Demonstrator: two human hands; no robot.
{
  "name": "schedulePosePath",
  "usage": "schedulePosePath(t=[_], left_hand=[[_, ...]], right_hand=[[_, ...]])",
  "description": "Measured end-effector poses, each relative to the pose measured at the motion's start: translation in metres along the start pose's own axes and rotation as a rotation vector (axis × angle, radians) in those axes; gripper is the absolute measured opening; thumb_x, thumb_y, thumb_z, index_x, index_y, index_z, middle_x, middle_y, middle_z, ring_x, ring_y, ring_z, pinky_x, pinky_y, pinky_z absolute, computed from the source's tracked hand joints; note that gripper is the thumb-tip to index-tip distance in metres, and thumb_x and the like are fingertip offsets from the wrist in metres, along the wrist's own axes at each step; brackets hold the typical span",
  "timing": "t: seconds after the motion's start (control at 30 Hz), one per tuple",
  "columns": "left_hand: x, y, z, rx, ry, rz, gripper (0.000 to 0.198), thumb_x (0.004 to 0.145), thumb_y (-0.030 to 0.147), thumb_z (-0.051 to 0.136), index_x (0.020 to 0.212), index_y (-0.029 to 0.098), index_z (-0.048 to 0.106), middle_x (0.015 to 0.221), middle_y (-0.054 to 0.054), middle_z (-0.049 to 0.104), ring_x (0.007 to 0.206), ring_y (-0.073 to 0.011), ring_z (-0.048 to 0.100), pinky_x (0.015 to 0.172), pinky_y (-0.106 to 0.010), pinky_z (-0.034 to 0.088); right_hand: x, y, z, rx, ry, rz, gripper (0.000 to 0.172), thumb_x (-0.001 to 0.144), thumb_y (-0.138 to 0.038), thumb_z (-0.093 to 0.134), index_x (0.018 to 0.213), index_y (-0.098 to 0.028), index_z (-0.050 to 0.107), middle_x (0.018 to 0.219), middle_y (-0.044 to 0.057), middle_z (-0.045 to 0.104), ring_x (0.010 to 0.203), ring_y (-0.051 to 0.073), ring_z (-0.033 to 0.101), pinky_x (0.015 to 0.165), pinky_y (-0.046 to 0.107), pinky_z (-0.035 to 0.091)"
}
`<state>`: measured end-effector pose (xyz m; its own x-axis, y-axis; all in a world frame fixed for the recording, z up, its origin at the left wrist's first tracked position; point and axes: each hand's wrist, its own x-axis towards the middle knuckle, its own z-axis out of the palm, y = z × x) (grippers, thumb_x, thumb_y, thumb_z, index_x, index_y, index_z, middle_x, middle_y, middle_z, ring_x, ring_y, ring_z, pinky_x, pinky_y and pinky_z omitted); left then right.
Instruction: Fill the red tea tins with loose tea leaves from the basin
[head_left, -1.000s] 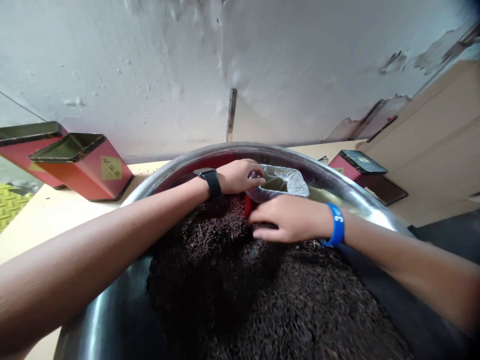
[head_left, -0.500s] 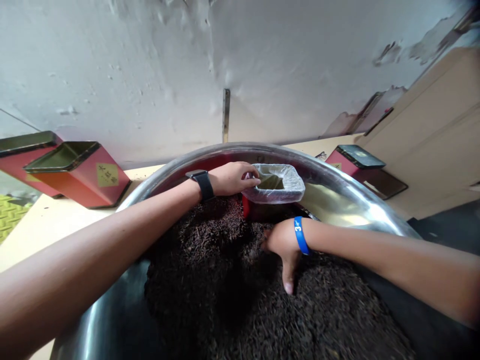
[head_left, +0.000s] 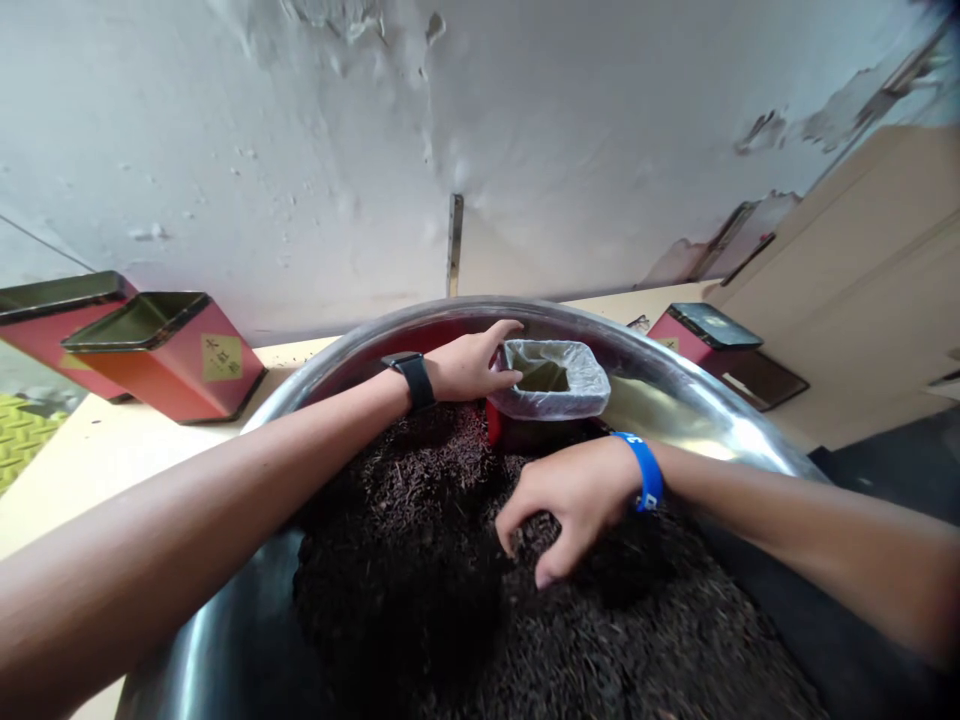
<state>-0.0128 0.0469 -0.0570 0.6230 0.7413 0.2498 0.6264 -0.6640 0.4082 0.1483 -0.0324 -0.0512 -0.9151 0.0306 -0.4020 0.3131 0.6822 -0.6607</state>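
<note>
My left hand (head_left: 474, 364), with a black watch at the wrist, grips the left side of a red tin (head_left: 517, 432) lined with a clear plastic bag (head_left: 555, 403). Its thumb lies by the bag's rim and the forefinger points up along the far side. The tin sits against the inner wall of a big round metal basin (head_left: 525, 303). Just in front of it, my right hand (head_left: 574, 495), with a blue wristband, is palm down over dark, dry tea leaves (head_left: 600, 640). Its fingers curve and the thumb is apart; leaves show between them. The other fingertips are hidden.
On the pale table (head_left: 127, 445) at the left stand two red tins, the nearer tin (head_left: 191, 370) bearing a yellow label. Another red tin (head_left: 697, 335) is past the basin's right rim. A peeling wall (head_left: 315, 150) rises behind.
My right hand has drawn up from the leaves, its fingers now showing in a curve. My left hand's forefinger has lifted and spread away from the thumb at the tin's rim.
</note>
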Motion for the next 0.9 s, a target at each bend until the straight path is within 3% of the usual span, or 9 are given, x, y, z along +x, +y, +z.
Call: schedulePosePath(t=[0.07, 0.13, 0.27, 0.37, 0.43, 0.57, 0.9], left_hand=[[0.0, 0.003, 0.0, -0.016, 0.0, -0.011, 0.079, 0.074, 0.041, 0.056, 0.138, 0.013, 0.018, 0.107, -0.012, 0.061, 0.084, -0.0179, 0.059, 0.073, -0.028, 0.045], [-0.001, 0.006, -0.002, -0.013, -0.032, 0.012, 0.081, 0.072, 0.041, 0.058, 0.137, 0.01, 0.02, 0.112, -0.015, 0.058, 0.088, -0.0194, 0.058, 0.075, -0.028, 0.045], [-0.001, 0.008, -0.006, -0.015, -0.117, 0.11, 0.071, 0.07, 0.035, 0.059, 0.13, 0.008, 0.034, 0.121, -0.017, 0.052, 0.104, -0.0222, 0.053, 0.082, -0.029, 0.043], [-0.002, 0.008, -0.008, -0.021, -0.133, 0.158, 0.059, 0.073, 0.032, 0.056, 0.126, 0.01, 0.04, 0.117, -0.014, 0.056, 0.1, -0.0209, 0.055, 0.081, -0.03, 0.044], [-0.002, 0.008, -0.008, -0.018, -0.13, 0.153, 0.058, 0.075, 0.034, 0.055, 0.126, 0.011, 0.04, 0.117, -0.013, 0.056, 0.098, -0.0206, 0.056, 0.08, -0.03, 0.044], [-0.002, 0.007, -0.007, 0.002, -0.119, 0.126, 0.062, 0.074, 0.037, 0.055, 0.129, 0.013, 0.037, 0.12, -0.013, 0.055, 0.103, -0.0209, 0.054, 0.086, -0.03, 0.042], [-0.002, 0.004, -0.006, 0.008, -0.122, 0.126, 0.063, 0.075, 0.04, 0.054, 0.13, 0.014, 0.036, 0.115, -0.011, 0.058, 0.096, -0.0187, 0.057, 0.081, -0.027, 0.043]], right_hand=[[-0.008, -0.007, -0.011, 0.038, 0.124, -0.028, 0.025, 0.076, -0.031, 0.059, 0.096, -0.016, 0.061, 0.084, 0.0, 0.063, 0.074, 0.009, 0.055, 0.07, 0.018, 0.041], [-0.016, -0.015, -0.021, 0.009, 0.295, -0.011, 0.023, 0.077, -0.029, 0.057, 0.096, -0.017, 0.06, 0.089, 0.0, 0.063, 0.08, 0.01, 0.056, 0.076, 0.02, 0.04], [-0.031, -0.015, -0.036, -0.179, 0.718, 0.146, 0.019, 0.078, -0.03, 0.054, 0.092, -0.019, 0.06, 0.089, 0.0, 0.064, 0.081, 0.013, 0.056, 0.077, 0.025, 0.04], [-0.037, 0.006, -0.042, -0.349, 0.942, 0.282, 0.019, 0.078, -0.03, 0.052, 0.092, -0.02, 0.061, 0.089, 0.0, 0.064, 0.078, 0.013, 0.056, 0.074, 0.026, 0.04], [-0.037, 0.025, -0.043, -0.431, 0.972, 0.353, 0.02, 0.078, -0.029, 0.052, 0.093, -0.021, 0.061, 0.091, 0.001, 0.065, 0.08, 0.015, 0.057, 0.074, 0.027, 0.04], [-0.034, 0.053, -0.041, -0.518, 0.882, 0.418, 0.022, 0.077, -0.028, 0.051, 0.095, -0.021, 0.062, 0.095, 0.003, 0.065, 0.086, 0.018, 0.058, 0.076, 0.029, 0.041], [-0.033, 0.056, -0.04, -0.532, 0.848, 0.385, 0.018, 0.079, -0.029, 0.049, 0.091, -0.02, 0.061, 0.092, 0.002, 0.065, 0.083, 0.017, 0.058, 0.072, 0.027, 0.041]])
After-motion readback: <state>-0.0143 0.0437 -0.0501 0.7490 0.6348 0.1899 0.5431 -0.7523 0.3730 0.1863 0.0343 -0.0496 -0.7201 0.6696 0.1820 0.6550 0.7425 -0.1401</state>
